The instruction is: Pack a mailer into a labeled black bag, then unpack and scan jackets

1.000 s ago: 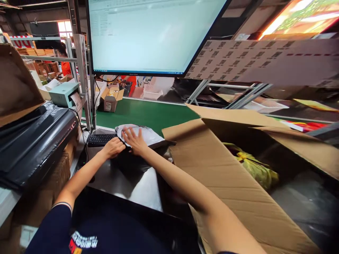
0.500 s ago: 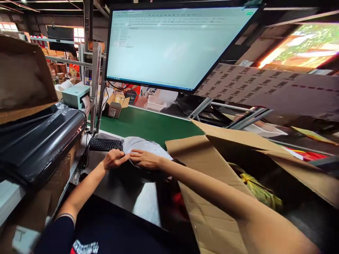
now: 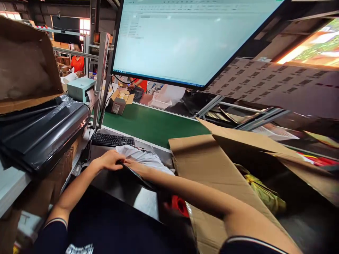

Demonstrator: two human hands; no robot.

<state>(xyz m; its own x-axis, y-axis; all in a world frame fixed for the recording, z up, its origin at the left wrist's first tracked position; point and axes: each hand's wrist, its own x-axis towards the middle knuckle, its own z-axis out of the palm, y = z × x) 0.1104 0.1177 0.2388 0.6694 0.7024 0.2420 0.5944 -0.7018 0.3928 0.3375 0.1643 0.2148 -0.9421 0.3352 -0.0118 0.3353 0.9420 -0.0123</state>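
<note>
Head view, and the monitor (image 3: 185, 38) looms over everything, its pale screen lit above the workbench! Down on the right gapes the big carton (image 3: 203, 158), flaps spread wide, its near side right beside the right forearm. Behind the bench runs the green belt (image 3: 153, 121), and over on the left there's a thick, shiny stack of black plastic (image 3: 47, 130) with a brown cardboard flap (image 3: 23, 63) above it.

Now the bag (image 3: 147, 158), white on top and dark along its near edge: it lies on the bench between keyboard (image 3: 112, 139) and carton, right under the hands. Beyond the stack sits the pale printer (image 3: 81, 89), paper hanging out, and a small open box (image 3: 119, 104) stands on the belt. Back there, a person (image 3: 77, 64) in orange! Inside the carton, a yellow bundle (image 3: 265, 194); just outside its near side, something red (image 3: 180, 206), blurred.

And the hands! The left hand (image 3: 109, 160) has its fingers curled in, thumb close to them, pinching the bag's near-left edge. The right hand (image 3: 137, 168) lies against the bag, its fingertips beside the left's; they're partly hidden, so I can't tell how far they're open or whether they grip.
</note>
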